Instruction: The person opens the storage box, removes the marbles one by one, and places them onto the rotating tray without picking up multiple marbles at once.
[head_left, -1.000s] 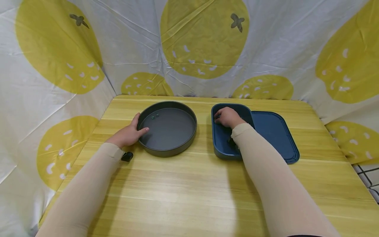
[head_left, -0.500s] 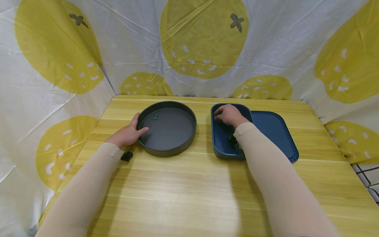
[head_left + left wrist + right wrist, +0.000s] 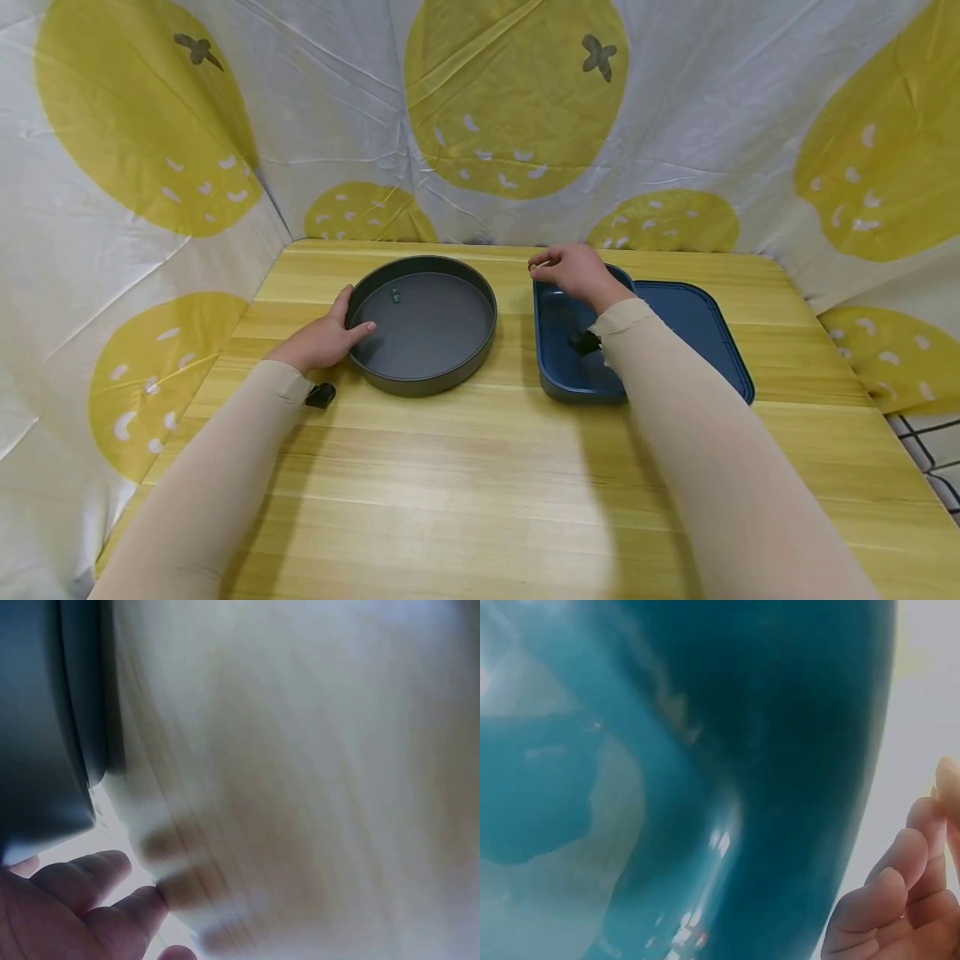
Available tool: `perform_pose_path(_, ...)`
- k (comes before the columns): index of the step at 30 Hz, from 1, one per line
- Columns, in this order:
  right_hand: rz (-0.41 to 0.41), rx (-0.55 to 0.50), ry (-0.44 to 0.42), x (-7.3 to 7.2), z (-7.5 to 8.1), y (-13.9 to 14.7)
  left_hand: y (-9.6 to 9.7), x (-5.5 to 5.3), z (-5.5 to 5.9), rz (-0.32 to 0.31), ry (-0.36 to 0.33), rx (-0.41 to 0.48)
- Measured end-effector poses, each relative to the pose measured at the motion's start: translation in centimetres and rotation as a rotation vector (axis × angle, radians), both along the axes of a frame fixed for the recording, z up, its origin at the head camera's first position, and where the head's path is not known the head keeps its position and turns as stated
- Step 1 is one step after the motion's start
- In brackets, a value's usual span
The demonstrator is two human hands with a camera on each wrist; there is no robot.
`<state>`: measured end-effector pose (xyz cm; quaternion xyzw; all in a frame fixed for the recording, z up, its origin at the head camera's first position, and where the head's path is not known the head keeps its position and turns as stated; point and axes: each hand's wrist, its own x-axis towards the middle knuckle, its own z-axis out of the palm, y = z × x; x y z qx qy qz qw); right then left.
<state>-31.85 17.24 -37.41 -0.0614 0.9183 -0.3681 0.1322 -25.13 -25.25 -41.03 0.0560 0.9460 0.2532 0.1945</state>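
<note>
A round dark grey cake pan (image 3: 423,325) stands on the left of the table. My left hand (image 3: 322,337) holds its left rim, thumb over the inside and fingers along the outer wall. Two small green marbles (image 3: 396,295) lie close together in the pan. On the right is a deep blue rectangular box (image 3: 573,392). Above its far left corner, my right hand (image 3: 577,271) pinches a tiny brownish thing (image 3: 532,267) between thumb and finger. The fingers hide most of it, so its kind is unclear. In the right wrist view, the thumb and fingertip meet beside the box wall.
A flat blue lid (image 3: 693,333) lies right of the box, partly behind the right forearm. Black wrist camera pieces (image 3: 321,396) hang under both wrists. A curtain (image 3: 517,92) with yellow fruit prints closes off the back and sides of the wooden table (image 3: 450,483).
My right hand has risen out of the blue box to its far left rim with the tiny thing. The two marbles have rolled together in the pan. My left hand stays put.
</note>
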Motion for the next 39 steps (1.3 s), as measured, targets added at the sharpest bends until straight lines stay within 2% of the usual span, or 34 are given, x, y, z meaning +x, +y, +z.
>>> perform_pose_path(16, 0.096, -0.142, 0.012, 1.2, 1.7, -5.9, 0.1, -0.1, -0.3, 0.0, -0.008, 0.003)
perform_pose_path(21, 0.122, -0.144, 0.01, 1.4, 2.0, -6.9, 0.0, -0.2, -0.4, 0.002, -0.01, 0.003)
perform_pose_path(27, 0.152, -0.133, 0.047, 1.5, 1.9, -8.0, 0.0, -0.2, -0.4, 0.003, -0.009, 0.009)
perform_pose_path(39, 0.187, -0.175, 0.034, 1.9, 1.8, -11.0, -0.1, -0.2, -0.4, 0.006, -0.009, 0.015)
